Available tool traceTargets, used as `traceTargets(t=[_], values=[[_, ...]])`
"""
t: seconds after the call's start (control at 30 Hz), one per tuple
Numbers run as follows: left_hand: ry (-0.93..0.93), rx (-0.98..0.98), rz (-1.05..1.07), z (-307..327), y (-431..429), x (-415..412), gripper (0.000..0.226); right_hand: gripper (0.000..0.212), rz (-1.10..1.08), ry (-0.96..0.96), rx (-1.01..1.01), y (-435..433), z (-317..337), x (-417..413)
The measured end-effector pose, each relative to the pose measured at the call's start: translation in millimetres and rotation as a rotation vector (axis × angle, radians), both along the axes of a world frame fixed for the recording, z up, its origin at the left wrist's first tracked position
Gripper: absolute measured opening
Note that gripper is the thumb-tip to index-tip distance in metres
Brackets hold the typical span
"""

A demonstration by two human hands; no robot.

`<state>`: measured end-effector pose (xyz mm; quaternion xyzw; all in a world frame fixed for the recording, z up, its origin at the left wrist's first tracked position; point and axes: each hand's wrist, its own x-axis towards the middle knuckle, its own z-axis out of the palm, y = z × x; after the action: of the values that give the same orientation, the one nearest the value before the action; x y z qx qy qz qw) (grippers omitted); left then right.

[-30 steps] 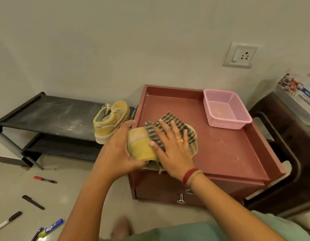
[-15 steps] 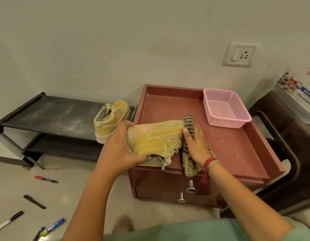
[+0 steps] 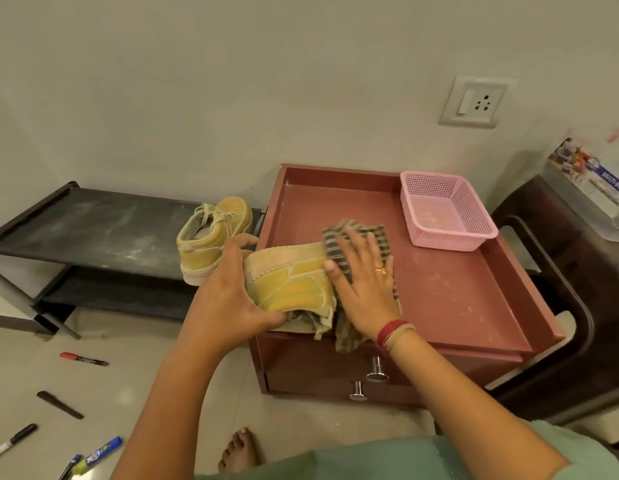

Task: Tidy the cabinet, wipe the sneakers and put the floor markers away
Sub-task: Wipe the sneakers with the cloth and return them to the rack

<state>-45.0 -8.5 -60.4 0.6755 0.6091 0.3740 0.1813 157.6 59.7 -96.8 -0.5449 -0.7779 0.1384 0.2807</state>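
A yellow sneaker (image 3: pixel 294 282) lies on its side at the front left of the reddish cabinet top (image 3: pixel 450 292). My left hand (image 3: pixel 228 299) grips its heel end. My right hand (image 3: pixel 365 289) lies flat with straight fingers on a striped cloth (image 3: pixel 367 237), pressing it onto the sneaker's toe end. The cloth's lower end hangs over the cabinet's front edge. A second yellow sneaker (image 3: pixel 214 237) stands on the black shoe rack (image 3: pixel 93 226). Several markers lie on the floor at lower left: a red marker (image 3: pixel 83 358), a black marker (image 3: pixel 13 441) and a blue marker (image 3: pixel 100 453).
A pink plastic basket (image 3: pixel 446 209) sits at the cabinet top's back right. Two metal drawer knobs (image 3: pixel 375 368) stick out of the cabinet front. A dark comb (image 3: pixel 58 405) lies among the markers. A dark wooden unit (image 3: pixel 561 306) stands to the right. My bare foot (image 3: pixel 238 452) is by the cabinet.
My right hand swept the cloth off the sneaker's toe towards the front edge half a second ago, then came back flat on top. The left hand kept its hold.
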Motion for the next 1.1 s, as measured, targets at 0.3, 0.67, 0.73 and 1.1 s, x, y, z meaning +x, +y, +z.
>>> traceTargets(t=[0.3, 0.67, 0.73, 1.1], values=[[-0.022, -0.028, 0.036, -1.7, 1.3, 2.2, 0.107, 0.085, -0.215, 0.419, -0.313, 16.0, -18.6, 42.9], [-0.026, -0.038, 0.065, 2.2, -5.3, 7.0, 0.103, 0.065, -0.073, 0.082, -0.072, 5.5, -18.7, 38.8], [-0.028, -0.056, 0.073, 3.4, -5.0, 8.0, 0.107, 0.066, -0.140, 0.117, -0.169, 9.0, -27.7, 48.0], [0.031, -0.129, 0.125, 5.6, -5.5, 15.8, 0.094, 0.015, -0.274, 0.701, 0.126, -14.8, 62.9, 83.1]])
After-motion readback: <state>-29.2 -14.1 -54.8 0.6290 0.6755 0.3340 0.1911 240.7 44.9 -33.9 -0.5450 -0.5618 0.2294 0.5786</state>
